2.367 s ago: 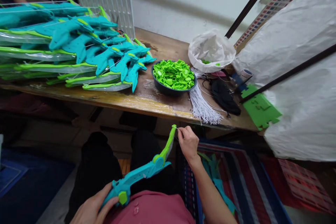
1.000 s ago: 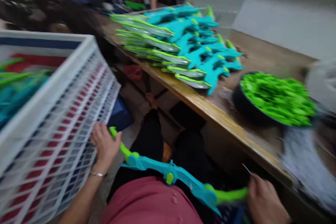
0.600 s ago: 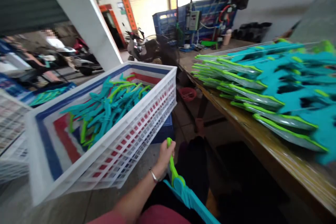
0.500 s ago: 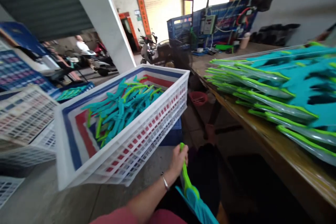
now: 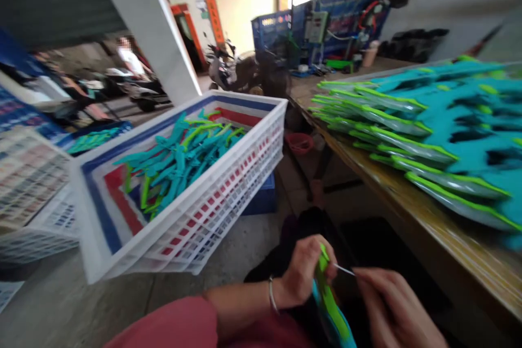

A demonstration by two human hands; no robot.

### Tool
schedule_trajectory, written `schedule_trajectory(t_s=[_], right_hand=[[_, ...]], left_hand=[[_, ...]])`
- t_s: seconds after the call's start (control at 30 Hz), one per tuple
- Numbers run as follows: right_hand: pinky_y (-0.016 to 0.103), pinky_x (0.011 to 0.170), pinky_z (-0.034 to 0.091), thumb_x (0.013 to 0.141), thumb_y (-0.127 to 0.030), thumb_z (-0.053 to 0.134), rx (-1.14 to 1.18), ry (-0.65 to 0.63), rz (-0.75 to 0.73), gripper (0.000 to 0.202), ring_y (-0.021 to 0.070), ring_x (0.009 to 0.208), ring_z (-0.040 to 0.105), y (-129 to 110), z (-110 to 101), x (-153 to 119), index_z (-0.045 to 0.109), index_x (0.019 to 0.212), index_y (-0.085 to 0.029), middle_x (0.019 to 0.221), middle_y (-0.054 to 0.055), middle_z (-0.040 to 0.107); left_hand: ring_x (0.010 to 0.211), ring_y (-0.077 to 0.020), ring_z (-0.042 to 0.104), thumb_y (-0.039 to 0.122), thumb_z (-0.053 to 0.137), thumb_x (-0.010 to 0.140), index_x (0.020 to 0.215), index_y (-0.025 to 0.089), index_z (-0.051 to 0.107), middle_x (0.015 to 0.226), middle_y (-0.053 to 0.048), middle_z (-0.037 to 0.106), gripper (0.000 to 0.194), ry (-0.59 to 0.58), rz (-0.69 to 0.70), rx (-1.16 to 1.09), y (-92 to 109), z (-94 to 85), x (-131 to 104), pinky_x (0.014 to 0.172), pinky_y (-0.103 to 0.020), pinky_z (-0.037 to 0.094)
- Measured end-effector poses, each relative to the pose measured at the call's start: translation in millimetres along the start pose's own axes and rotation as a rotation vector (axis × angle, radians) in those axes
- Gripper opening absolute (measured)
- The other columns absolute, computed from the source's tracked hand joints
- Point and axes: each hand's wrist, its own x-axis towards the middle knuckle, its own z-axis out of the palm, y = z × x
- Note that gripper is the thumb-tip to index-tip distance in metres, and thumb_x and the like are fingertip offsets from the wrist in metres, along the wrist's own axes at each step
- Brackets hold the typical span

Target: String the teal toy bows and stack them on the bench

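— Half a second back only the left hand was in view, gripping the green limb tip low beside the knee; now the right hand has come in from the lower right, and the toy bow sits higher, across the lap.

— How do the hands stand?

— The left hand is closed around the green tip, thumb and fingers pressed against it near the end. The right hand pinches a thin white string between thumb and forefinger, the string running toward the tip. Its other fingers are curled.

— And the bow itself?

— It lies between the two hands over the dark trousers, green limb uppermost, teal body dropping out of view at the bottom edge. It looks like light moulded plastic, stiff in the body; the narrow limb probably flexes a little. Its surface appears smooth, so a firm wrap just below the tip, as the left hand has it, seems the safest hold.

— The string?

— Fine and limp, easy to lose from a loose pinch. Holding it close to its free end seems wise.

— What else is about?

— A white crate of like teal and green pieces stands at the left, just beyond the left hand. On the wooden bench to the right, stacked bows in clear sleeves lie in a row. People sit far off at the left.
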Motion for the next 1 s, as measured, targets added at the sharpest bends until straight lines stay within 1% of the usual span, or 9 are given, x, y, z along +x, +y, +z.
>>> schedule_trajectory(t_s=[0.03, 0.1, 0.17, 0.27, 0.37, 0.6, 0.77, 0.87, 1.0], right_hand=[[0.023, 0.058, 0.055, 0.101, -0.027, 0.055, 0.012, 0.007, 0.003, 0.014, 0.0157, 0.073, 0.067, -12.6, 2.8, 2.1, 0.070, 0.103, -0.025, 0.093, 0.005, 0.065], [0.021, 0.059, 0.054, 0.101, -0.017, 0.053, 0.027, 0.019, 0.016, 0.016, 0.0139, 0.073, 0.066, -34.2, 7.0, 6.7, 0.067, 0.103, -0.024, 0.091, 0.005, 0.062], [0.020, 0.060, 0.054, 0.100, -0.011, 0.051, 0.019, 0.025, 0.022, 0.019, 0.0129, 0.073, 0.064, -49.0, 8.3, 10.1, 0.065, 0.105, -0.023, 0.091, 0.004, 0.060], [0.020, 0.059, 0.052, 0.099, -0.006, 0.049, -0.027, 0.033, -0.010, 0.021, 0.0117, 0.071, 0.062, -59.8, 6.5, 10.8, 0.063, 0.107, -0.020, 0.090, 0.004, 0.057], [0.019, 0.058, 0.052, 0.098, -0.004, 0.048, -0.077, 0.061, -0.040, 0.021, 0.0110, 0.071, 0.061, -62.1, 5.7, 9.0, 0.061, 0.105, -0.019, 0.088, 0.003, 0.058], [0.019, 0.063, 0.056, 0.097, -0.003, 0.047, -0.116, 0.067, -0.067, 0.024, 0.0113, 0.076, 0.066, -63.9, 10.4, 6.0, 0.062, 0.107, -0.019, 0.090, 0.004, 0.062], [0.020, 0.064, 0.057, 0.098, -0.003, 0.048, -0.135, 0.075, -0.098, 0.024, 0.0127, 0.078, 0.066, -64.7, 11.8, 3.8, 0.062, 0.111, -0.018, 0.091, 0.005, 0.061], [0.019, 0.064, 0.056, 0.097, 0.000, 0.047, -0.101, 0.062, -0.083, 0.027, 0.0121, 0.077, 0.065, -64.5, 11.3, 2.1, 0.062, 0.111, -0.017, 0.091, 0.005, 0.060], [0.020, 0.065, 0.056, 0.095, 0.001, 0.045, -0.084, 0.039, -0.057, 0.029, 0.0124, 0.078, 0.064, -65.4, 9.2, -0.1, 0.062, 0.111, -0.017, 0.093, 0.005, 0.060]], left_hand=[[0.047, -0.0124, 0.046, 0.076, 0.048, 0.091, 0.073, 0.017, 0.058, 0.055, -0.002, 0.052, 0.063, -0.017, 0.052, -0.030, 5.5, 1.5, -1.3, 0.049, -0.026, 0.035], [0.046, -0.0123, 0.043, 0.076, 0.048, 0.090, 0.069, 0.019, 0.053, 0.052, 0.000, 0.049, 0.061, -0.051, 0.098, -0.127, 17.4, 3.7, -1.9, 0.049, -0.026, 0.034], [0.047, -0.0128, 0.042, 0.072, 0.051, 0.090, 0.066, 0.020, 0.049, 0.051, 0.001, 0.046, 0.057, -0.093, 0.078, -0.189, 28.6, 5.9, -1.9, 0.050, -0.027, 0.035], [0.049, -0.0134, 0.041, 0.065, 0.055, 0.089, 0.066, 0.020, 0.047, 0.052, 0.002, 0.044, 0.051, -0.175, 0.051, -0.233, 40.3, 10.2, -4.9, 0.053, -0.027, 0.035], [0.050, -0.0138, 0.040, 0.065, 0.054, 0.088, 0.064, 0.021, 0.045, 0.051, 0.002, 0.043, 0.051, -0.229, 0.028, -0.223, 43.2, 13.5, -10.1, 0.055, -0.028, 0.036], [0.054, -0.0146, 0.040, 0.070, 0.052, 0.086, 0.063, 0.021, 0.045, 0.053, 0.001, 0.043, 0.054, -0.227, -0.034, -0.188, 41.4, 13.4, -16.3, 0.058, -0.030, 0.036], [0.056, -0.0145, 0.041, 0.065, 0.053, 0.088, 0.065, 0.020, 0.047, 0.057, 0.000, 0.046, 0.051, -0.263, -0.026, -0.202, 44.1, 13.5, -17.7, 0.061, -0.031, 0.036], [0.056, -0.0143, 0.041, 0.063, 0.053, 0.089, 0.065, 0.020, 0.046, 0.056, 0.001, 0.045, 0.049, -0.301, -0.006, -0.214, 43.9, 13.0, -17.1, 0.060, -0.030, 0.036], [0.055, -0.0143, 0.041, 0.067, 0.053, 0.087, 0.064, 0.020, 0.046, 0.055, 0.001, 0.044, 0.053, -0.289, -0.037, -0.208, 40.6, 13.2, -16.1, 0.060, -0.030, 0.036]])
